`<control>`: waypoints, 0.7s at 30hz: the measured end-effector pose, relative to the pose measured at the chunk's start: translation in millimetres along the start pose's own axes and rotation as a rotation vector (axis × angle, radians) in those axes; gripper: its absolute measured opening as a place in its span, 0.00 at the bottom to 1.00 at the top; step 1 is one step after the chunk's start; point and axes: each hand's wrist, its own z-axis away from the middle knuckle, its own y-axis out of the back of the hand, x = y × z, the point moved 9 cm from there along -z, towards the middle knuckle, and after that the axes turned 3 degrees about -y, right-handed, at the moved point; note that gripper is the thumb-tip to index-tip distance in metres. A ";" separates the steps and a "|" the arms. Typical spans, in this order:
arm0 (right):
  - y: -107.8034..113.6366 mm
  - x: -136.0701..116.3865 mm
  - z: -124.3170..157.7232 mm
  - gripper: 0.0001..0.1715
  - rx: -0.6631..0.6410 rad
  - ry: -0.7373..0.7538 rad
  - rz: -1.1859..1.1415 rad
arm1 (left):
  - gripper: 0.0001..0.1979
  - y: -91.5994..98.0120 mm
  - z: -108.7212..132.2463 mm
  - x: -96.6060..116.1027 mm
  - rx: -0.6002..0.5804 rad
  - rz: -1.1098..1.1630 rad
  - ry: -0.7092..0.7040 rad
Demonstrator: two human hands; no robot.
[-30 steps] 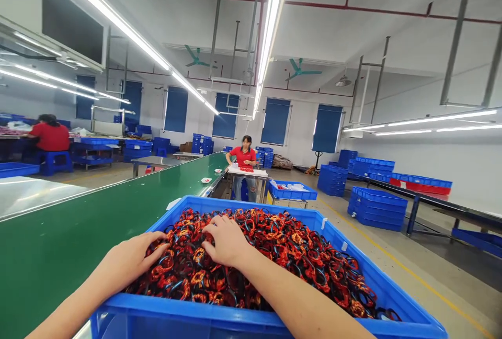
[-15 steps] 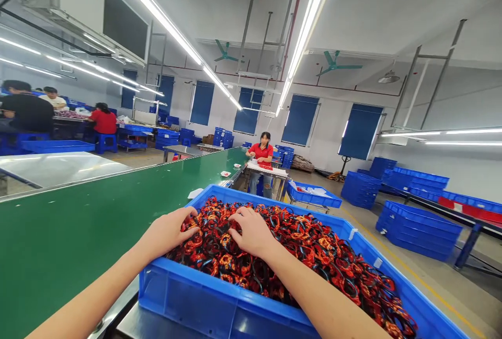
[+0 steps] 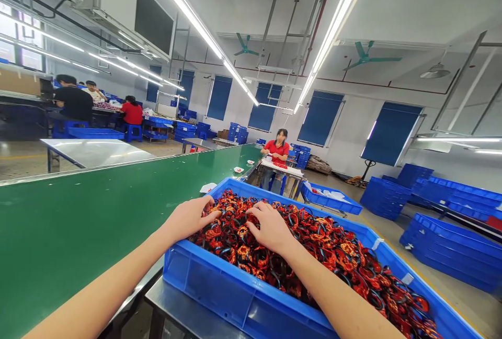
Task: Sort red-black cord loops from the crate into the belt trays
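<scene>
A blue plastic bin in front of me is heaped with small ring-shaped pieces, patterned in red, orange and black. Just inside the bin's left end, my left hand rests on the heap, thumb and fingers apart and fingertips partly hidden among the pieces. My right hand lies over the middle of the heap with curved fingers and the thumb spread away. No piece is plainly gripped in either hand.
A green conveyor belt runs along the left. The bin stands on a metal table. Beyond it, a person in red works at a table. Stacked blue bins stand at right; small white trays sit on the belt.
My view has turned a little to the left, so the whole scene sits farther right. Both hands keep nearly the same place over the heap.
</scene>
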 end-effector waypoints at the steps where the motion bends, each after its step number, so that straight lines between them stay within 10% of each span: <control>1: -0.3 0.1 0.0 0.13 0.000 0.002 -0.005 | 0.20 1.1 0.5 0.7 0.006 0.000 0.002; 21: -1.2 0.4 0.0 0.14 -0.007 0.015 -0.028 | 0.22 -6.2 -3.2 -5.0 0.010 -0.034 -0.029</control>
